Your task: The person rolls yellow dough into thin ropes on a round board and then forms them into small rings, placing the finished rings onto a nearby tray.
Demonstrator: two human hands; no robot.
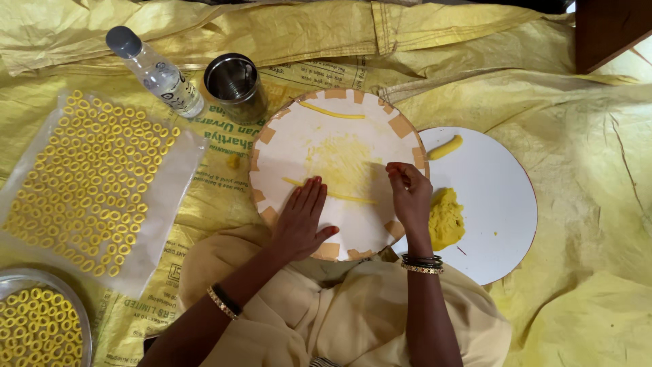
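While a bowl of rings sits nearest, left hand flat, fingers together on a dough strand, right hand pinching its end, round board beneath, dough lump beside, cup and bottle beyond.

A round board sits at frame centre, a bottle and steel cup upper left, a dough lump right.
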